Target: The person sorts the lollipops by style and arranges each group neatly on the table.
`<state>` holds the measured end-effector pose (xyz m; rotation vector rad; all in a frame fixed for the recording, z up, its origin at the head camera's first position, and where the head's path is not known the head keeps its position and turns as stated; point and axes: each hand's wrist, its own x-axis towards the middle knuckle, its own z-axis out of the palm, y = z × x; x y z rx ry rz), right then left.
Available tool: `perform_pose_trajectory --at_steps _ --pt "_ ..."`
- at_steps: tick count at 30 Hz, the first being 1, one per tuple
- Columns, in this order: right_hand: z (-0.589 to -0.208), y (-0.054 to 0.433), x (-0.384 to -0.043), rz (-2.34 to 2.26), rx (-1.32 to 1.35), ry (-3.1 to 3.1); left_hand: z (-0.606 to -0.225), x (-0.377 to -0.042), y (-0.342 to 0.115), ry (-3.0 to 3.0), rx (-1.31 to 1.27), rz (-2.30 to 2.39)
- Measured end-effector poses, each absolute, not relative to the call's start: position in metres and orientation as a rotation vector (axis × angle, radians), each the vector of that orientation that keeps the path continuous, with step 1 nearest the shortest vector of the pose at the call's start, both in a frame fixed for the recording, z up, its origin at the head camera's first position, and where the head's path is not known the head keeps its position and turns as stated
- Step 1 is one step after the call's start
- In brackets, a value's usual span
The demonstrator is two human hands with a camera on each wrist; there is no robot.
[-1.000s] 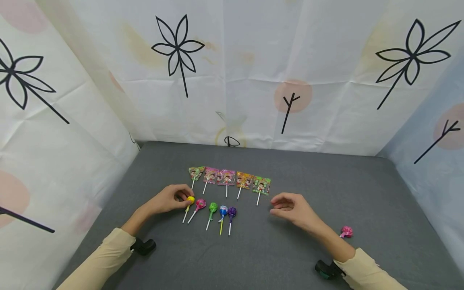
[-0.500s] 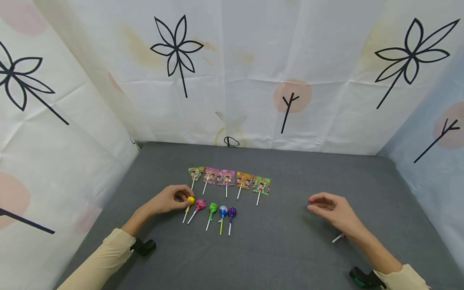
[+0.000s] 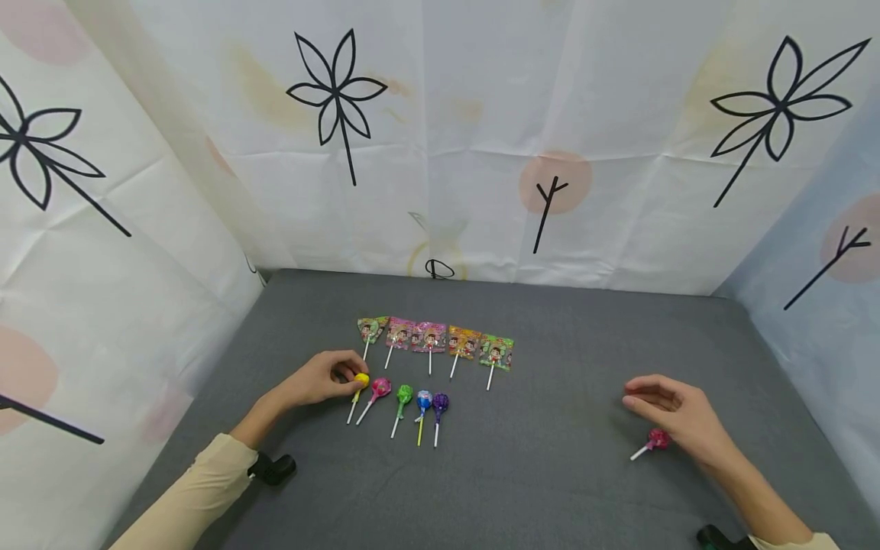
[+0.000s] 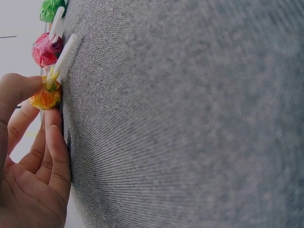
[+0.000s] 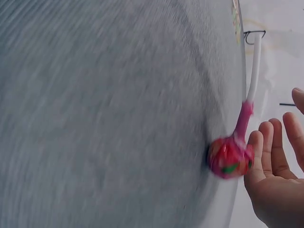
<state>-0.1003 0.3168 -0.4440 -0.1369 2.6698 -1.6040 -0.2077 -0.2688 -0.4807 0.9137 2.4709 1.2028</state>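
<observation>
My left hand (image 3: pixel 323 378) pinches the wrapped head of a yellow lollipop (image 3: pixel 360 379) between thumb and fingers; its white stick points toward me. In the left wrist view the thumb presses on this lollipop's yellow-orange wrapper (image 4: pixel 46 99). A pink lollipop (image 3: pixel 380 387) lies just right of it. At the right of the table my right hand (image 3: pixel 681 412) holds nothing, with fingers and thumb apart. Just below its palm side lies a red-pink lollipop (image 3: pixel 658 438), its stick pointing left. The right wrist view shows that lollipop (image 5: pixel 231 156) beside the fingers.
Green (image 3: pixel 404 394), blue (image 3: pixel 423 400) and purple (image 3: pixel 441 402) lollipops continue the front row. Behind them several flat-wrapped lollipops (image 3: pixel 429 337) form a back row on the grey table (image 3: pixel 550 489). Printed white cloth (image 3: pixel 474 114) hangs behind and at the sides.
My right hand has moved right, from beside the back row to the red-pink lollipop, passing over it and uncovering it again. My left hand keeps its hold on the yellow lollipop.
</observation>
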Motion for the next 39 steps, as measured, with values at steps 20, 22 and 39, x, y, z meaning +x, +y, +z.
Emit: perform_pose_trajectory --at_steps 20,22,39 --pt "-0.455 0.354 -0.08 -1.447 -0.049 2.714 -0.482 -0.209 -0.268 2.47 0.871 1.177" --pt "-0.457 0.356 -0.077 -1.442 -0.052 2.71 -0.482 -0.209 -0.268 2.471 0.874 1.176" --pt "-0.464 0.352 -0.07 -1.328 -0.154 2.807 -0.48 -0.208 -0.268 2.479 0.876 1.171"
